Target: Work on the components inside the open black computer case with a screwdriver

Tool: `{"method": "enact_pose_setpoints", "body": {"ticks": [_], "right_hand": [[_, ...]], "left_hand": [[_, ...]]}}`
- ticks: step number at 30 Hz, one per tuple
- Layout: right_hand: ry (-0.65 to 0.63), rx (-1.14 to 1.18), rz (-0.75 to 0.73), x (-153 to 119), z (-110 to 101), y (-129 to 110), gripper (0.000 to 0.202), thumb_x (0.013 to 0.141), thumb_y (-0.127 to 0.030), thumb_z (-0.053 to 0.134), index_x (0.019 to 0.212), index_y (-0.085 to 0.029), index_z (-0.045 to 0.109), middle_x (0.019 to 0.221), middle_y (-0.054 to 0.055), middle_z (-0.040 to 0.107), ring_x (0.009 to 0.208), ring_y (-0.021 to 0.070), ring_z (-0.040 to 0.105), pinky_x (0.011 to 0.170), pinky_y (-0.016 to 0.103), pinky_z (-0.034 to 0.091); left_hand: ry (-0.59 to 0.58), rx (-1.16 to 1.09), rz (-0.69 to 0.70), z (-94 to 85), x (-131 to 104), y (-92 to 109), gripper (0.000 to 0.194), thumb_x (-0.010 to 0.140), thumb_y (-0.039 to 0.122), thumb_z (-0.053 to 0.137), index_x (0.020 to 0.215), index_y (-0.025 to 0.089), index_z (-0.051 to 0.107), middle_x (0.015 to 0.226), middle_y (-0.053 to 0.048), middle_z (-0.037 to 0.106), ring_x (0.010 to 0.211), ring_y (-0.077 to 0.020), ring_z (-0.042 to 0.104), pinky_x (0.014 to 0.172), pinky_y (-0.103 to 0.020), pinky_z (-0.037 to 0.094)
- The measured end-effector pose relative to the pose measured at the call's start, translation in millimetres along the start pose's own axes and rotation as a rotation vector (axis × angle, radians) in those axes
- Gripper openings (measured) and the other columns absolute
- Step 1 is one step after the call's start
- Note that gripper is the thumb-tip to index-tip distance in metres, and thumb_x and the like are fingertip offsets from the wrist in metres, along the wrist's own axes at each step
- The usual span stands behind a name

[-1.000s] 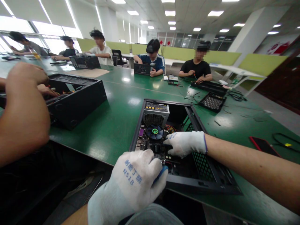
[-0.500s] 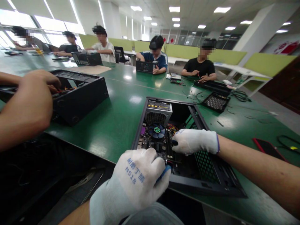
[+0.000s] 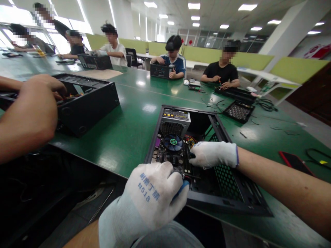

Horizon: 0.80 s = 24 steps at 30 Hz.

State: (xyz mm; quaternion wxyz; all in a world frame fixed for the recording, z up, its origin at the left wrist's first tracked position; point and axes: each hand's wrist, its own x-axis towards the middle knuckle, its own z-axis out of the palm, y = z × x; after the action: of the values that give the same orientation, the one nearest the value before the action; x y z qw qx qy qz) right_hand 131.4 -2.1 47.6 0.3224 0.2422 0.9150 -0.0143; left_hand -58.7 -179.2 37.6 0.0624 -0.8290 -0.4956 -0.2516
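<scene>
An open black computer case (image 3: 222, 203) lies on its side in front of me. Inside it are a power supply (image 3: 173, 129), a motherboard (image 3: 163, 157) and a round CPU fan (image 3: 173, 142) with a green centre. My left hand (image 3: 155, 194), in a white glove, is closed at the near edge of the board. Its fingertips, and whatever they hold, are hidden. My right hand (image 3: 213, 154), gloved too, reaches in from the right beside the memory slots (image 3: 186, 162). Its fingers are curled down, and anything in them is out of sight.
On the left, another person's bare arm (image 3: 31, 110) reaches into a second black case (image 3: 90, 110). Across the green table (image 3: 134, 120) several people work on parts. To the right are a black tray (image 3: 239, 111), cables (image 3: 266, 104) and a red-edged black object (image 3: 294, 163).
Both my hands have stayed nearly in place at the board. At the far left, a standing person has come into view behind the seated people.
</scene>
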Motion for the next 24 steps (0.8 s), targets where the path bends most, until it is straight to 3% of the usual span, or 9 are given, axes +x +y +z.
{"method": "enact_pose_setpoints", "body": {"ticks": [11,17,21,24], "right_hand": [[-0.078,-0.211,-0.134,8.1,7.6,6.2,0.029,0.096,-0.016,0.053,0.107,-0.011,0.078,0.105,0.019,0.076,0.087,0.0266,0.07,0.066,0.034,0.042],[-0.106,-0.198,-0.155,7.7,5.1,3.2,0.023,0.094,-0.016,0.058,0.1,-0.012,0.08,0.103,0.016,0.076,0.087,0.0245,0.069,0.069,0.034,0.044],[-0.103,-0.138,-0.109,3.7,1.1,-1.8,0.018,0.09,-0.016,0.062,0.093,-0.012,0.079,0.106,0.016,0.077,0.089,0.0243,0.069,0.072,0.033,0.045],[-0.062,-0.071,-0.002,3.1,0.4,-3.3,0.027,0.092,-0.019,0.058,0.109,-0.01,0.076,0.104,0.016,0.077,0.086,0.0239,0.071,0.067,0.032,0.045]], "left_hand": [[-0.007,0.0,-0.025,0.7,-0.6,1.0,0.023,0.1,0.036,0.056,0.079,0.026,0.051,0.079,0.0,0.058,0.066,-0.0208,0.057,0.056,-0.037,0.033],[0.001,0.006,-0.034,0.6,-0.3,1.4,0.024,0.1,0.035,0.055,0.078,0.026,0.052,0.078,0.0,0.059,0.065,-0.0207,0.057,0.057,-0.036,0.034],[0.011,0.007,-0.032,0.6,0.4,1.9,0.025,0.099,0.034,0.056,0.077,0.026,0.051,0.077,0.0,0.058,0.064,-0.0205,0.057,0.056,-0.036,0.033],[0.015,0.019,-0.033,0.4,0.7,2.1,0.025,0.099,0.035,0.056,0.076,0.026,0.051,0.076,0.0,0.058,0.063,-0.0206,0.056,0.056,-0.037,0.031]]}}
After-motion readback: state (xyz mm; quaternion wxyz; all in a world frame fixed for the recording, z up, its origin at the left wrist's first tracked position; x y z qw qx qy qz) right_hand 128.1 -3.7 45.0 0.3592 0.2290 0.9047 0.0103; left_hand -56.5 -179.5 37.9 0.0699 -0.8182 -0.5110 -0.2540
